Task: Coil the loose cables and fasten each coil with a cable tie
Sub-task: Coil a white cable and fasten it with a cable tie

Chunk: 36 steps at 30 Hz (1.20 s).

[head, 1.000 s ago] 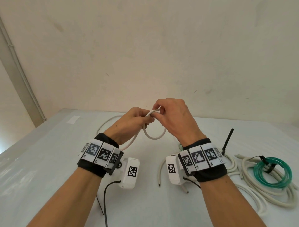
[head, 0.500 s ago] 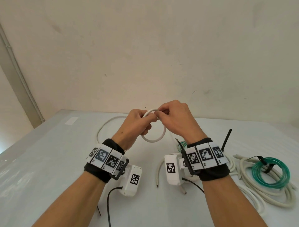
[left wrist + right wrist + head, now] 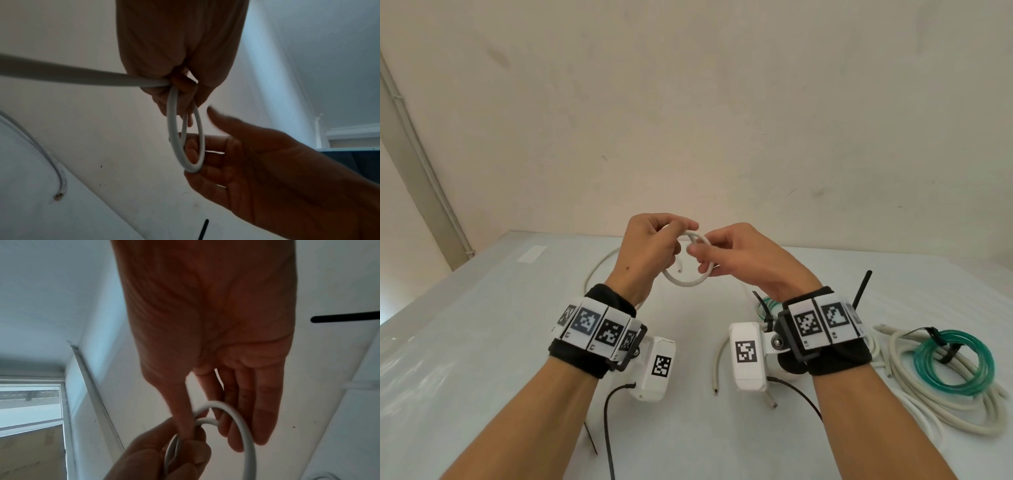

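Note:
A white cable (image 3: 685, 282) is wound into a small loop of about two turns, held in the air over the table. My left hand (image 3: 683, 234) pinches the turns together at the top of the loop (image 3: 174, 146), and the cable's tail (image 3: 82, 78) runs off from that pinch. My right hand (image 3: 700, 260) is beside the loop with its fingers (image 3: 207, 155) straight, and the loop (image 3: 246, 426) lies across them. The right thumb (image 3: 183, 426) touches the cable near the left hand's (image 3: 183, 451) pinch.
A green tube coil (image 3: 955, 363) bound by a black tie lies at the right on a heap of cream cables (image 3: 914, 387). A black cable tie (image 3: 861, 287) sticks up behind my right wrist. A loose white cable end (image 3: 717, 370) and a thin black tie (image 3: 590, 438) lie on the white table (image 3: 482, 325).
Both hands have risen a little and parted. The right hand has let go of its pinch and spread its fingers against the loop, while the left hand keeps hold of the top.

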Each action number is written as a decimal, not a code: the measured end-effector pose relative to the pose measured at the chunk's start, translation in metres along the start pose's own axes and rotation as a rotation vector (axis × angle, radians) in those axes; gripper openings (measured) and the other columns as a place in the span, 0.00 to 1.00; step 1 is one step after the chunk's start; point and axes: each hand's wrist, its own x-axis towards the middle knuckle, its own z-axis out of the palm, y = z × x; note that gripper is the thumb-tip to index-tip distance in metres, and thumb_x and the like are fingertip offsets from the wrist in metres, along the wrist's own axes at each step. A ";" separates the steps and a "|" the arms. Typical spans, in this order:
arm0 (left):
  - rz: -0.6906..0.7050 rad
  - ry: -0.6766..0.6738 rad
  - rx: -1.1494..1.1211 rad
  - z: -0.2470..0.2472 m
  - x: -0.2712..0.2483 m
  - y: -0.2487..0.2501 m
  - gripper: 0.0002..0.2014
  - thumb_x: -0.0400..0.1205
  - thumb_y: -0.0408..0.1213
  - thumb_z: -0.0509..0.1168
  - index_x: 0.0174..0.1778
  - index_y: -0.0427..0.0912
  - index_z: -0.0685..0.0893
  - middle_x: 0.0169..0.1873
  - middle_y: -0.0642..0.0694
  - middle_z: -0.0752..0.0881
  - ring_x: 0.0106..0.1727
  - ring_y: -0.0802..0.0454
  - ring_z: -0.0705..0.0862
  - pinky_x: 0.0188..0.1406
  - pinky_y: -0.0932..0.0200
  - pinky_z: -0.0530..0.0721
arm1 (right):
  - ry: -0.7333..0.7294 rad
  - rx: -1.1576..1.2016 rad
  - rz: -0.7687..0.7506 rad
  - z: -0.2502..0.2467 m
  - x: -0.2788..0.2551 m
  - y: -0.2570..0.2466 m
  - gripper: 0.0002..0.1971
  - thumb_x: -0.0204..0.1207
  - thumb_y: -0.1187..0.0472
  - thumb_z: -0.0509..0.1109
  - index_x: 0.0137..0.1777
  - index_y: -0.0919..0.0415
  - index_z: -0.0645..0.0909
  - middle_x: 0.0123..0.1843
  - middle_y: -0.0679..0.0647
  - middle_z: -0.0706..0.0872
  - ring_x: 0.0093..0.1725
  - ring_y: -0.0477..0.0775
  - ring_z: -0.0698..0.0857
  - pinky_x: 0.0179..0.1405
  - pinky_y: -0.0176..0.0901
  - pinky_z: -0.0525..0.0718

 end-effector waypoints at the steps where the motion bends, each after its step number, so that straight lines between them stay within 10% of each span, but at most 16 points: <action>1: -0.006 0.012 0.011 -0.001 0.001 -0.001 0.12 0.87 0.33 0.65 0.46 0.34 0.93 0.21 0.57 0.79 0.26 0.58 0.73 0.23 0.66 0.70 | -0.012 -0.006 -0.019 -0.001 0.000 0.001 0.10 0.85 0.58 0.74 0.54 0.64 0.91 0.47 0.61 0.93 0.47 0.52 0.92 0.62 0.53 0.91; 7: -0.098 -0.085 -0.068 -0.009 0.003 0.001 0.17 0.90 0.41 0.65 0.45 0.31 0.90 0.33 0.45 0.82 0.26 0.57 0.73 0.22 0.67 0.67 | -0.096 0.172 0.011 -0.004 -0.005 -0.003 0.09 0.89 0.64 0.66 0.56 0.65 0.88 0.51 0.54 0.91 0.52 0.53 0.90 0.62 0.51 0.88; 11: -0.174 -0.160 -0.094 -0.012 0.003 0.005 0.18 0.91 0.40 0.63 0.46 0.29 0.89 0.24 0.49 0.80 0.22 0.59 0.69 0.20 0.69 0.65 | -0.136 0.181 0.001 0.001 -0.005 -0.005 0.13 0.85 0.55 0.73 0.59 0.66 0.87 0.50 0.54 0.91 0.53 0.55 0.93 0.62 0.53 0.90; 17: -0.226 -0.113 -0.006 -0.017 0.005 0.002 0.18 0.91 0.40 0.63 0.43 0.32 0.89 0.29 0.46 0.80 0.21 0.60 0.71 0.19 0.69 0.67 | 0.280 -0.424 -0.235 0.006 0.006 -0.001 0.09 0.75 0.48 0.82 0.46 0.53 0.93 0.39 0.43 0.92 0.39 0.42 0.89 0.42 0.42 0.84; 28: -0.207 -0.281 0.083 -0.013 0.000 0.013 0.22 0.88 0.51 0.67 0.30 0.46 0.74 0.22 0.54 0.68 0.22 0.57 0.65 0.20 0.67 0.63 | 0.514 -0.273 -0.230 -0.002 0.004 0.001 0.10 0.74 0.46 0.81 0.42 0.51 0.95 0.35 0.42 0.93 0.31 0.41 0.91 0.46 0.53 0.91; 36: -0.378 -0.291 -0.592 -0.012 0.001 0.030 0.21 0.92 0.48 0.58 0.31 0.50 0.67 0.19 0.56 0.57 0.17 0.59 0.55 0.16 0.64 0.49 | 0.590 -0.175 -0.234 0.017 0.008 -0.006 0.14 0.81 0.46 0.75 0.40 0.53 0.95 0.37 0.43 0.94 0.33 0.43 0.92 0.53 0.52 0.88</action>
